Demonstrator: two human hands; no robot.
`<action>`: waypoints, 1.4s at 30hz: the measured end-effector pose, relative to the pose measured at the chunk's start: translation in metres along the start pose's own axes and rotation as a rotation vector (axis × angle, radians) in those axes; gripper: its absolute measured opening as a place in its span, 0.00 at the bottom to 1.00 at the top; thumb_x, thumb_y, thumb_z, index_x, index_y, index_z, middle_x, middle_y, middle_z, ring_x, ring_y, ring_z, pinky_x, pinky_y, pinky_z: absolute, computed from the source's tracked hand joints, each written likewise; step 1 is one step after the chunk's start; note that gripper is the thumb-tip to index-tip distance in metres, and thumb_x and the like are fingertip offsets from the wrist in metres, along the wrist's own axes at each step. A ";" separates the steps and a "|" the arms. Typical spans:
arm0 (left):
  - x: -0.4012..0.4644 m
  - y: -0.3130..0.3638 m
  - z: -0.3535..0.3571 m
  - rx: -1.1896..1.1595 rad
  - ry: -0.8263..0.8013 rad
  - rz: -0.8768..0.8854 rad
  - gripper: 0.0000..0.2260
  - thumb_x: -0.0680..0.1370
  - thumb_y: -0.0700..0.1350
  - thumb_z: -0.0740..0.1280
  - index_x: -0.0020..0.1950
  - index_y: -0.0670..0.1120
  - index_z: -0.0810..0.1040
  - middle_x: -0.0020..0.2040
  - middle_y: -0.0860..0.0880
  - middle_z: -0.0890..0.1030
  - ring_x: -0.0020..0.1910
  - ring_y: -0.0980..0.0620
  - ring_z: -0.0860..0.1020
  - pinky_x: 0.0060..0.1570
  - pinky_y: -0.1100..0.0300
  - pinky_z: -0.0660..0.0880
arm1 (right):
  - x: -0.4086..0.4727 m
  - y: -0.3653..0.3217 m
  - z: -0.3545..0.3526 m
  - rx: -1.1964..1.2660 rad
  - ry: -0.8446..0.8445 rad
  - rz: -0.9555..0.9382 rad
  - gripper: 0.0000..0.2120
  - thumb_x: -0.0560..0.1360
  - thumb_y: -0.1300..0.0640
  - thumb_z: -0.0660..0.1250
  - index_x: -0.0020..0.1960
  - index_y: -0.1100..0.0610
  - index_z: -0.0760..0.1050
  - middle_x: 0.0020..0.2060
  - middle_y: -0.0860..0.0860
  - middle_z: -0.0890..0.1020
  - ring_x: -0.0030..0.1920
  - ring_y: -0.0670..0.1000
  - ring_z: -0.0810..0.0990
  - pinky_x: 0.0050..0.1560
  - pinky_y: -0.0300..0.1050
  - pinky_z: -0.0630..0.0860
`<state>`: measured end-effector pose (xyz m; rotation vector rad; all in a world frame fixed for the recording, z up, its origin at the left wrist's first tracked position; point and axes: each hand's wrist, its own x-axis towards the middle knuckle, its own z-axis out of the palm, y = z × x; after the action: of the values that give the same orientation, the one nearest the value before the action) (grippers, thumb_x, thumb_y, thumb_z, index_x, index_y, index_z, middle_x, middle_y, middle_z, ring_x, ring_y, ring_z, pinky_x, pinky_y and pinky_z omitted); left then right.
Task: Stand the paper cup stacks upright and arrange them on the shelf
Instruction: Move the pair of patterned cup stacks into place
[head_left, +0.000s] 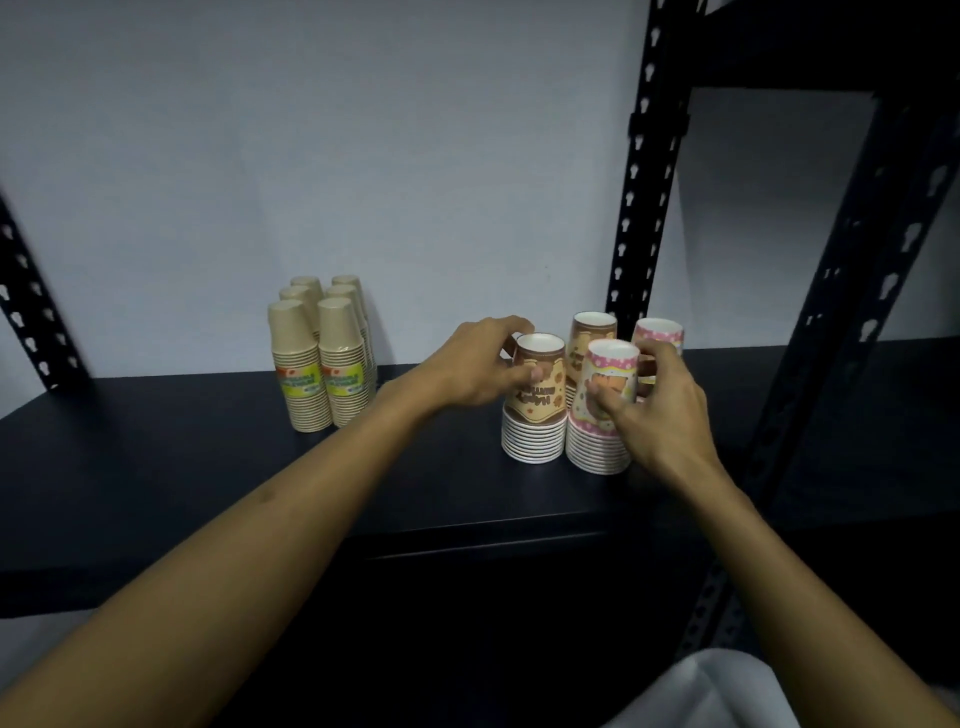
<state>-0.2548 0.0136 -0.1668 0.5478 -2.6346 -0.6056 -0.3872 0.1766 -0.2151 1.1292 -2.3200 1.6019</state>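
On the dark shelf (156, 467) we see six kraft stacks (322, 358) upright at left, while our left hand (478, 364) clasps the brown stack (535, 400) and our right hand (660, 410) clasps the pink stack (602, 410), two more stacks (592, 332) just behind.

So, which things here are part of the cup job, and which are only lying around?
Part of the job:
- front brown cup stack, held by left hand
- front pink cup stack, held by right hand
- rear brown stack, rear pink stack
- tan cup stacks
- shelf

Lying around:
- white cloth, bottom right
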 end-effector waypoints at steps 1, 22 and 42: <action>-0.003 -0.006 -0.006 0.028 -0.003 -0.009 0.25 0.78 0.51 0.73 0.73 0.46 0.72 0.65 0.45 0.80 0.51 0.52 0.78 0.53 0.60 0.72 | 0.001 -0.002 0.007 0.012 -0.027 -0.018 0.29 0.74 0.57 0.77 0.71 0.55 0.70 0.56 0.48 0.78 0.54 0.49 0.78 0.54 0.46 0.76; 0.006 -0.047 -0.083 0.685 -0.152 -0.108 0.25 0.81 0.56 0.66 0.72 0.43 0.71 0.69 0.43 0.76 0.67 0.43 0.74 0.62 0.50 0.72 | 0.086 -0.056 0.075 -0.202 -0.512 -0.179 0.36 0.69 0.45 0.79 0.72 0.53 0.69 0.59 0.51 0.78 0.56 0.55 0.81 0.56 0.53 0.80; 0.086 -0.080 -0.104 0.842 -0.375 -0.034 0.25 0.76 0.50 0.74 0.72 0.48 0.75 0.65 0.48 0.82 0.59 0.46 0.81 0.59 0.53 0.76 | 0.149 -0.047 0.136 -0.164 -0.610 -0.328 0.26 0.74 0.54 0.76 0.69 0.58 0.74 0.65 0.55 0.78 0.55 0.55 0.81 0.51 0.44 0.75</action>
<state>-0.2592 -0.1256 -0.0945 0.7567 -3.1790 0.4960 -0.4228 -0.0222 -0.1692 2.0447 -2.3373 1.0267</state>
